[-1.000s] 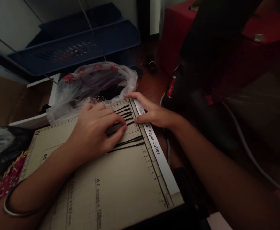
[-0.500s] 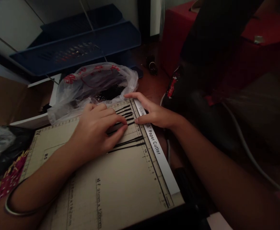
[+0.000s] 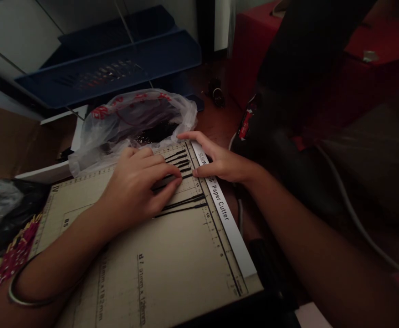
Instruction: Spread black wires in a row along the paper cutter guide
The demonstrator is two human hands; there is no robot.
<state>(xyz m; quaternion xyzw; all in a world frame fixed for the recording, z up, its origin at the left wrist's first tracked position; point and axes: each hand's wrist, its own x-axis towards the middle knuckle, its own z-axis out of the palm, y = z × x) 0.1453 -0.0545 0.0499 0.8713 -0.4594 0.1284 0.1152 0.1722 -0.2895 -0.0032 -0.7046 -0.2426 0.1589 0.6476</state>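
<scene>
Several thin black cords (image 3: 186, 200) lie across the paper cutter board (image 3: 179, 259), their ends near its ruled right edge. My left hand (image 3: 140, 182) rests over the cords, thumb and forefinger pinched together on one of them; its other fingers are curled. At the upper right edge of the board, my right hand (image 3: 216, 161) has its thumb against the tip of a cord and its forefinger stretched out along the far corner, the two apart. The cords' far ends are hidden under my left hand.
Beyond the board sits a clear plastic bag (image 3: 182, 109) with dark items inside, beside an open cardboard box (image 3: 44, 171). A blue rack (image 3: 172, 57) stands behind. Red boxes (image 3: 254, 36) and a person's dark-clothed limb (image 3: 309, 45) are at right. Pink-and-gold items (image 3: 17, 255) lie left.
</scene>
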